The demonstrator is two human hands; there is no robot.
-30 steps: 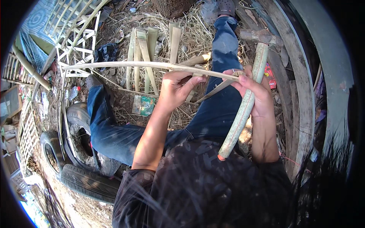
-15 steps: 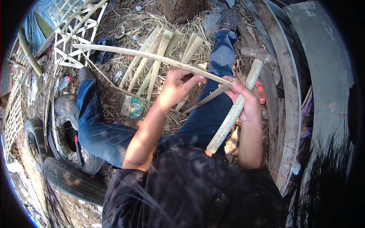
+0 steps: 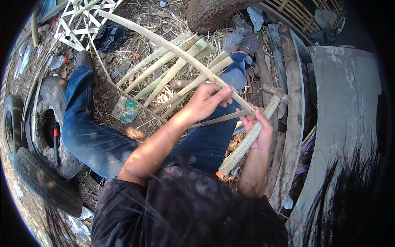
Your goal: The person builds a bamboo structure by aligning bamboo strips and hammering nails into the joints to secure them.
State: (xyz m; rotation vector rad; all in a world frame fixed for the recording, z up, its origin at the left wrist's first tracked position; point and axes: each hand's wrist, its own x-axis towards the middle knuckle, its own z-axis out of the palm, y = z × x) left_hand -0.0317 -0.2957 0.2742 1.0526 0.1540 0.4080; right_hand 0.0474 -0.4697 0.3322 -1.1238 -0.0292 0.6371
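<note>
The left hand (image 3: pixel 207 101) is wrapped round a long pale bamboo strip (image 3: pixel 164 43), fingers curled over it and thumb pressed on top, just where the strip crosses above the person's knee. The right hand (image 3: pixel 257 125) is closed too, gripping a thick greenish bamboo length (image 3: pixel 242 144) that slants down toward the lap, and the near end of the strip runs right into that fist; a thinner sliver (image 3: pixel 214 120) peels away below it toward the left forearm. I cannot tell whether a blade sits between the two pieces, since the fingers cover the spot.

The strip itself arcs far up and to the left, over the straw-covered ground, its far end near a white lattice frame (image 3: pixel 80 20). As I judge it, the working of this strip is well along: most of its length already hangs free and smooth, and only the short stretch at the hands is left to part. Several flat split slats (image 3: pixel 181 68) lie side by side on the straw (image 3: pixel 160 24) beyond the knees, so a fair batch looks done. An old tyre (image 3: pixel 45 119) lies to the person's left, a weathered plank (image 3: pixel 294 103) to the right.
</note>
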